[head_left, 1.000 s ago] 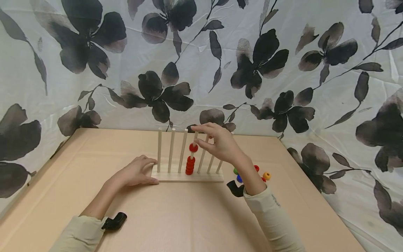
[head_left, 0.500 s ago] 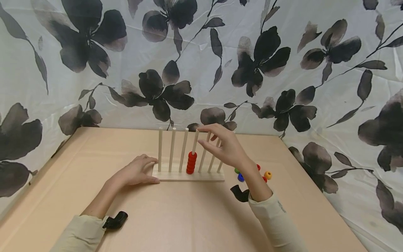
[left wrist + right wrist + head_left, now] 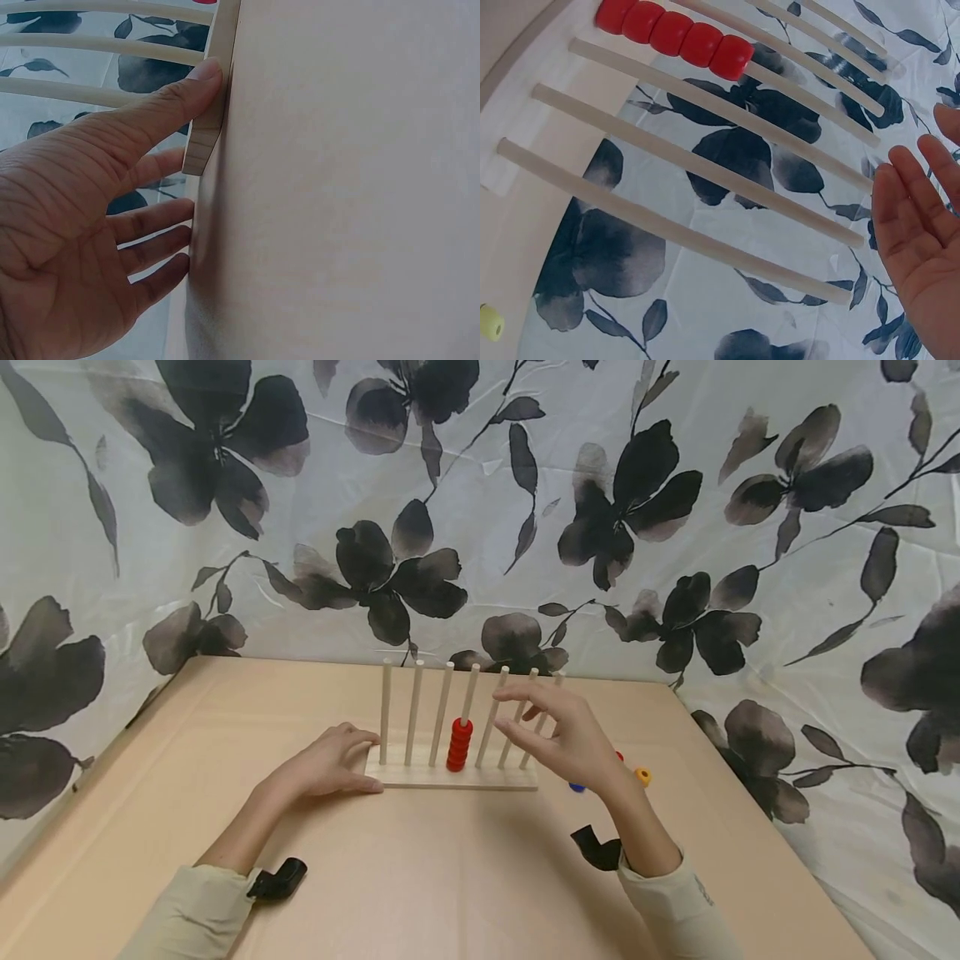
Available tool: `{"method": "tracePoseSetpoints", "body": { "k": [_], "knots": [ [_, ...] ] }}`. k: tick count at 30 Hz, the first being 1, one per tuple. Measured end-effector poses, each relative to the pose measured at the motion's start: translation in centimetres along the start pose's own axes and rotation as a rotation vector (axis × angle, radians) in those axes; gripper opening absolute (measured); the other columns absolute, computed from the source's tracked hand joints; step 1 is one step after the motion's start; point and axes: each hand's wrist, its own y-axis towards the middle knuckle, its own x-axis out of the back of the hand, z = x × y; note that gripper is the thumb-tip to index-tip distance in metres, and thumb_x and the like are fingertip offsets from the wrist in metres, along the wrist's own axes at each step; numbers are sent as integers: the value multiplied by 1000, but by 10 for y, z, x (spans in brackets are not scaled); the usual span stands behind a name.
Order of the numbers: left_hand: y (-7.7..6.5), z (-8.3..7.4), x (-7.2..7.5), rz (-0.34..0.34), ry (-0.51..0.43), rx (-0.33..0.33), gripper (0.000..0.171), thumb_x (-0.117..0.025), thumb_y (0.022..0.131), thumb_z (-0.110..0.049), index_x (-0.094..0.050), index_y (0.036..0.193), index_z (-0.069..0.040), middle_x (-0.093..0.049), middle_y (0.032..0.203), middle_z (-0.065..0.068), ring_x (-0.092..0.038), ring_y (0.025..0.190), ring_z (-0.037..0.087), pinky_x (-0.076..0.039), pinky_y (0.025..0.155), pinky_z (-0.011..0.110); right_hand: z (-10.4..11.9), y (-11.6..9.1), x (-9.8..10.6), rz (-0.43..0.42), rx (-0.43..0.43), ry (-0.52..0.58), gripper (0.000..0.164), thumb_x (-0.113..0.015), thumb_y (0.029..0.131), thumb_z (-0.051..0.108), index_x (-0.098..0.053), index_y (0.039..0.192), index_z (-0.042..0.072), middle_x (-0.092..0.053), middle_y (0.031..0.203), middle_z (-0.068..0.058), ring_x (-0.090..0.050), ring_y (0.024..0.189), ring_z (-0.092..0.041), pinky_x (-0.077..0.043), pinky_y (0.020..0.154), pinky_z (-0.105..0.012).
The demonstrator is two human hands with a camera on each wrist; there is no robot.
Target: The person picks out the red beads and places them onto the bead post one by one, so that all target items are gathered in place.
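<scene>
A pale wooden peg rack [image 3: 450,780] stands on the table, with upright pegs in a row. Several red beads [image 3: 459,745] are stacked on its middle peg; the right wrist view shows these red beads [image 3: 676,34] touching one another. My left hand [image 3: 324,765] pinches the rack's left end, thumb [image 3: 202,71] on the front of the base and index finger behind it. My right hand [image 3: 562,731] is raised in front of the right-hand pegs, fingers loosely bent and nothing between them. In the right wrist view its fingers [image 3: 911,195] are beside the peg tops.
Loose beads lie on the table right of the rack: an orange bead [image 3: 642,776], a blue bead [image 3: 577,787] and a red bead [image 3: 619,756], partly hidden by the right hand and forearm. A floral cloth [image 3: 480,510] hangs behind the table [image 3: 420,868].
The top red bead has dropped down the middle peg onto the stack. My right hand has let go and moved right, away from that peg. My left hand stays at the rack's end.
</scene>
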Motion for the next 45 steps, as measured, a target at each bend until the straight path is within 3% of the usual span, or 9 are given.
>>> {"method": "tracePoseSetpoints", "body": {
  "k": [9,28,31,36,45],
  "knots": [
    [0,1,-1,10,-8,13,79,-87,79,-45,-58,139,-3,-55,130,22,-49,125,44,-41,105,64,-4,-20,-2,37,-32,13,34,-80,89,8,-72,122,9,-72,120,-3,-65,103,-15,-59,79,-32],
    [0,-2,1,18,-2,15,79,-87,78,-46,-58,139,-4,-54,130,23,-48,126,45,-41,105,65,-29,-67,-2,91,-217,-1,32,-79,92,18,-72,123,15,-72,121,1,-66,110,-16,-60,81,-36],
    [0,-2,0,16,0,17,80,-88,78,-46,-58,139,-4,-55,130,23,-48,126,45,-41,105,65,-32,-72,-1,93,-237,-8,32,-79,92,19,-72,123,15,-72,122,2,-67,105,-16,-60,81,-37],
    [0,-4,1,17,-7,15,80,-88,78,-45,-58,139,-3,-55,130,23,-48,125,45,-41,104,65,-40,-80,3,86,-260,-17,31,-79,92,19,-73,122,15,-71,115,2,-63,80,-15,-57,70,-33],
    [0,-5,1,20,-6,19,80,-87,78,-46,-58,140,-4,-54,131,22,-48,126,45,-41,104,64,-58,-96,12,48,-313,-14,29,-79,92,16,-73,120,16,-71,118,1,-66,84,-7,-60,77,-35]
  ]
}}
